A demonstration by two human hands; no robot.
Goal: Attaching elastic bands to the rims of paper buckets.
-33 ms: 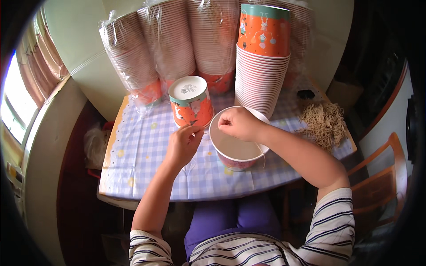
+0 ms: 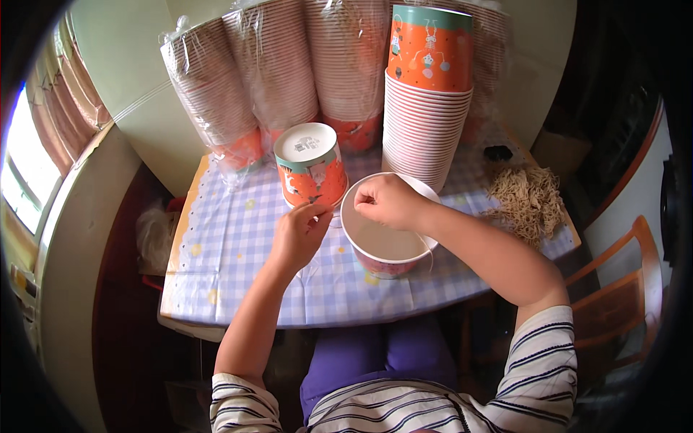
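Observation:
An open paper bucket (image 2: pixel 386 254) with a white rim and white inside stands on the table before me. At its left rim, my left hand (image 2: pixel 299 232) is closed in a pinch; a small pale bit shows by the fingertips, too fine to name. Over the bucket's mouth, my right hand (image 2: pixel 390 202) is also closed in a pinch, and what its fingers hold is hidden. A thin beige cord (image 2: pixel 432 261) hangs over the right rim, under my right forearm. Just beyond my left hand, an orange and green paper bucket (image 2: pixel 312 177) stands upside down.
A tall stack of nested buckets (image 2: pixel 424 130) rises behind the open one, topped by an upside-down orange bucket. Several plastic-wrapped stacks (image 2: pixel 278 65) line the back. A beige heap of cords (image 2: pixel 530 202) lies at right on the checked tablecloth (image 2: pixel 238 267). A wooden chair (image 2: pixel 621 303) stands right.

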